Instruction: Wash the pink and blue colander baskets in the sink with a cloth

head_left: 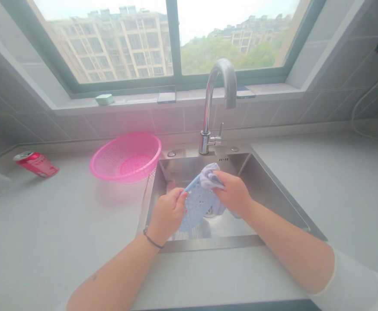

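Over the steel sink (pixel 280 194), my left hand (pixel 167 214) grips the near left edge of a light blue plastic piece full of holes (pixel 197 206), which looks like a small basket or strainer. It is held tilted. My right hand (pixel 232 192) is closed on a pale lilac cloth (pixel 210 176), bunched against the upper right rim of the blue piece. Part of the cloth hangs down behind it. The fingers of my right hand are partly hidden by the cloth. Below, the drain shows in part.
A pink mesh basket (pixel 127 157) stands left of the sink, overlapping its edge. Farther left a red can (pixel 36 164) leans on the counter (pixel 78 233). A chrome faucet (pixel 206 116) rises behind the sink. A pale green block (pixel 104 99) and two flat dark-edged objects lie on the windowsill.
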Available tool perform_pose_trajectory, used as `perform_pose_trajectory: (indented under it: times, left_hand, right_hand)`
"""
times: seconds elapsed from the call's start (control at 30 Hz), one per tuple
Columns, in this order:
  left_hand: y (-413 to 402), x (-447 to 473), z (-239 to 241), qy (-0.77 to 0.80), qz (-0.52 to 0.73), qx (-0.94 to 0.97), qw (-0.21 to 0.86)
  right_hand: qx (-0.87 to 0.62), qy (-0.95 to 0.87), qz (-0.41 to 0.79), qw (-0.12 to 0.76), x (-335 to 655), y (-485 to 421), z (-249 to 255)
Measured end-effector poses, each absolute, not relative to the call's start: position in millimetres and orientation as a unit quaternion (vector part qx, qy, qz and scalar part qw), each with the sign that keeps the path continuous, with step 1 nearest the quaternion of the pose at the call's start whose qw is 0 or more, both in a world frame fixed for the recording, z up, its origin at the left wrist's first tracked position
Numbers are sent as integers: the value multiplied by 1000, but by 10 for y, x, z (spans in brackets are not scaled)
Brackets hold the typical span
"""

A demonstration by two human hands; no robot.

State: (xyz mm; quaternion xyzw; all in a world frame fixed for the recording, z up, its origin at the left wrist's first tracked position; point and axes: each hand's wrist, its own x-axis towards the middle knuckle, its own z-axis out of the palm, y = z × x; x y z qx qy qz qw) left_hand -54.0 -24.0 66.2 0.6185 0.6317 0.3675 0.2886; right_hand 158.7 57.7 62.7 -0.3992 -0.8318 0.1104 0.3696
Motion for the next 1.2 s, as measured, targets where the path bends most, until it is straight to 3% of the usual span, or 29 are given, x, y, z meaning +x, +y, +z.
perform_pose_trajectory:
  times: [0.1,0.3,0.4,0.5,0.57,0.7,0.8,1.0,1.2]
  left_hand:
    - [-236,-538,664,620,365,646,255]
    - [-235,-531,632,616,401,605,305]
    - [-240,-535,641,614,403,609,299]
    - [-234,-543,651,602,392,640,272]
    - [-218,-548,646,604,399,631,279]
    - [-172,-583,632,595,491,526,358]
    - [-164,-646,673,505,578,435,470]
    - [-200,-702,802,367,586,359,627]
    - [-163,-514,678,434,564,341,614]
  right_hand:
    - [-239,-906,75,340,1507,421,598]
    - [-449,-799,161,366,1621,668,649]
    - [-389,-831,114,381,1619,603,635]
    - [-255,-902,77,339,1565,469,596]
    - [-301,-886,99,339,1580,520,587]
    - [-530,-752,195,339,1781,937,583]
    - [-595,-681,216,367,1944,1187,559]
    - [-590,-652,233,415,1951,1197,539]
    - [-449,-729,252,452,1644,672,597]
